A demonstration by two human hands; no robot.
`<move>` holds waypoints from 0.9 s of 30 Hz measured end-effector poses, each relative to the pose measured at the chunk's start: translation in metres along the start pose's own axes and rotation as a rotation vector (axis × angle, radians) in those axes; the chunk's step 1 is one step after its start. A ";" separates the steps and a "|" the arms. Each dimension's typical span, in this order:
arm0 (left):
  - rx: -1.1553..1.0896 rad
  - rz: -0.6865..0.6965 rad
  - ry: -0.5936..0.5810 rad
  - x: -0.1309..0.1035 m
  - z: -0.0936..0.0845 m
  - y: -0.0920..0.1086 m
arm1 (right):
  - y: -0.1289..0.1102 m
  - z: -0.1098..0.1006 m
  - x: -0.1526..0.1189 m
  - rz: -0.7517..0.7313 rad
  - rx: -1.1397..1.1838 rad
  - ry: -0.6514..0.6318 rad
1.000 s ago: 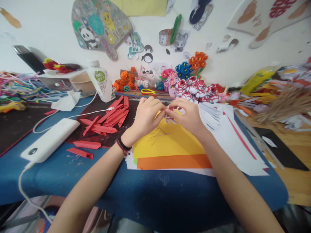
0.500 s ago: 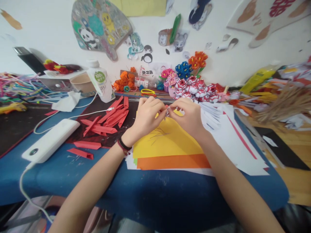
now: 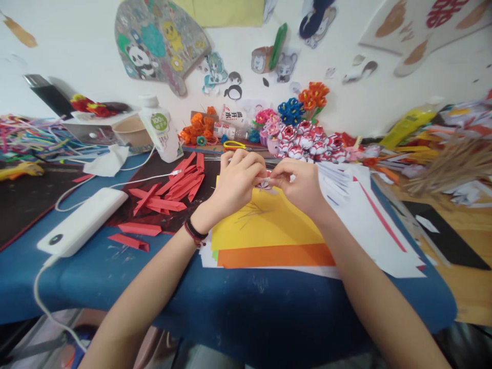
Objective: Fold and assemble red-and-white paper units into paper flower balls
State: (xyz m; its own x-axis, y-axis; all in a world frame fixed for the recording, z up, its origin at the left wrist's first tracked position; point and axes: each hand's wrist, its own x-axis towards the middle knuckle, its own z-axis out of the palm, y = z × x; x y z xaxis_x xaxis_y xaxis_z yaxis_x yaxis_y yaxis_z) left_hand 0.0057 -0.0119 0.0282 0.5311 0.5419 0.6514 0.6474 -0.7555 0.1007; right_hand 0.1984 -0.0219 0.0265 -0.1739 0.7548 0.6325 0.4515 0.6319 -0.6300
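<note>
Where the blue table cover lies nearest: two forearms cross above it
Yellow sheet: over an orange sheet, thin dark stems on top
Paper piece: white and red, held between the hands, above the yellow sheet's far part
Left hand: fingers closed on its left
Right hand: pinching its right, close beside the other
Red strips: left of both
Red-and-white flowers: beyond, near the wall

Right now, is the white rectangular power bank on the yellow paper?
No, the power bank lies left of the yellow paper, with folded red strips between them.
</note>
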 end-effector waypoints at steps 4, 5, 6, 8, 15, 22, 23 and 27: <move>-0.009 -0.007 -0.011 0.000 0.000 0.002 | 0.002 0.001 0.001 0.026 0.005 -0.035; -0.014 -0.005 -0.015 0.000 0.000 0.002 | 0.003 0.001 0.001 0.033 0.004 -0.052; -0.019 -0.001 -0.021 0.000 0.000 0.002 | 0.004 0.001 0.001 0.037 0.004 -0.070; -0.036 0.014 -0.031 0.001 -0.002 0.001 | 0.006 0.001 0.001 0.043 0.007 -0.099; 0.015 -0.034 0.003 0.001 -0.002 0.004 | 0.010 0.000 0.002 0.082 -0.017 -0.018; -0.004 -0.088 0.013 -0.001 0.005 0.007 | 0.011 0.003 0.001 0.071 -0.006 0.005; -0.013 -0.101 0.006 0.000 0.005 0.007 | 0.010 0.003 0.001 0.079 0.002 0.004; -0.082 -0.159 -0.020 0.001 0.002 0.009 | 0.011 0.004 0.001 0.113 0.004 0.002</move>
State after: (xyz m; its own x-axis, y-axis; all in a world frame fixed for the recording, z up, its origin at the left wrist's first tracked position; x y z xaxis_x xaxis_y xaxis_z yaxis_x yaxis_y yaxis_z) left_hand 0.0133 -0.0176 0.0280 0.4371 0.6636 0.6071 0.6779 -0.6867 0.2625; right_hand 0.1997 -0.0134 0.0186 -0.1206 0.8209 0.5581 0.4642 0.5436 -0.6992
